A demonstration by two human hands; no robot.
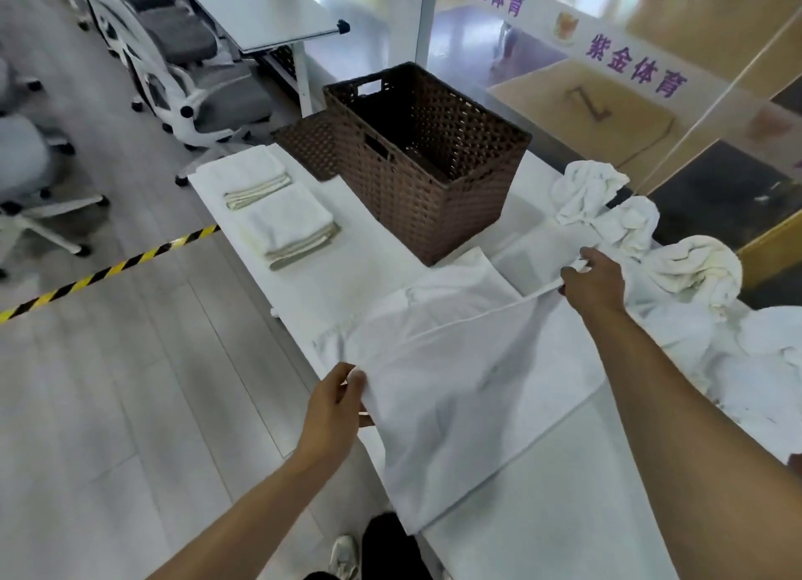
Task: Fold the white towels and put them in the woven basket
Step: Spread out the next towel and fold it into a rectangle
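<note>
A white towel (460, 388) is stretched above the white table (564, 506), its lower part hanging over the near edge. My left hand (336, 399) pinches its near-left corner. My right hand (594, 282) grips the far-right corner. The brown woven basket (434, 197) stands behind the towel, and nothing shows inside it. Two folded white towels (293, 228) lie in a row left of the basket. Several crumpled white towels (690, 271) are heaped at the right.
The basket's flat woven lid (306, 143) lies behind the folded towels. Office chairs (191, 80) and a second table (260, 6) stand at the back left. Yellow-black tape (108, 271) crosses the floor. A glass wall (651, 102) runs along the right.
</note>
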